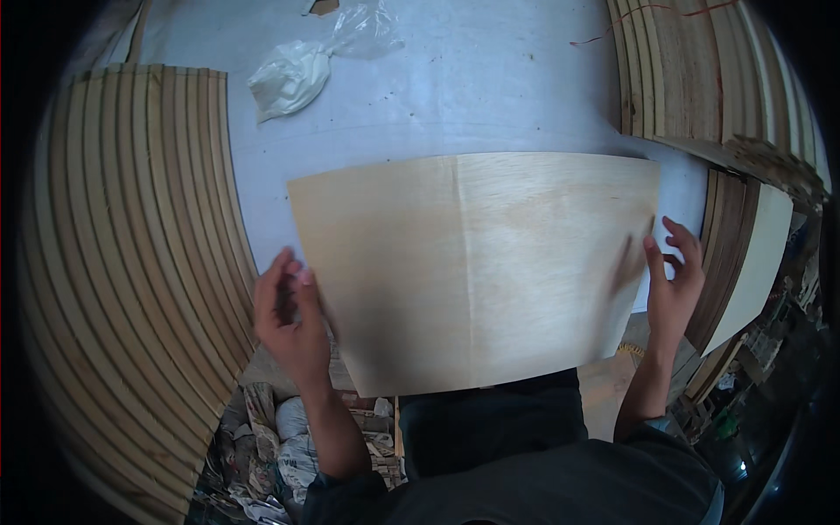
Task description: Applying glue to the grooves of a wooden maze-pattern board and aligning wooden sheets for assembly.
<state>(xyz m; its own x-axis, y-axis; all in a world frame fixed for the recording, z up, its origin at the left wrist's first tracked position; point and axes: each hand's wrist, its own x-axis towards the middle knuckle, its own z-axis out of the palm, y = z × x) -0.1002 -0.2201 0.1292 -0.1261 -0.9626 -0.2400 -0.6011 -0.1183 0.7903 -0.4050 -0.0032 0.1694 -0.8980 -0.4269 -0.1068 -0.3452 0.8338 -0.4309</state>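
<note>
A pale plywood panel point(477, 271) lies in front of me on a whitish work surface, its near edge reaching out over my lap. A faint line or ridge runs down its middle. Beside the panel's left edge is my left hand point(293, 311), fingers bent and apart, the thumb close to the wood. My right hand point(678, 271) is at the right edge with thumb and fingers spread; its thumb tip is at the edge, and whether it touches I cannot tell. Neither hand is closed around the panel.
Stacked wooden boards point(149, 245) line the left side. More stacked boards point(691, 70) stand at the far right, with a lower stack point(744, 254) nearer. Clear and white plastic bags point(293, 79) lie on the white surface point(464, 105). Sacks point(293, 446) sit below at left.
</note>
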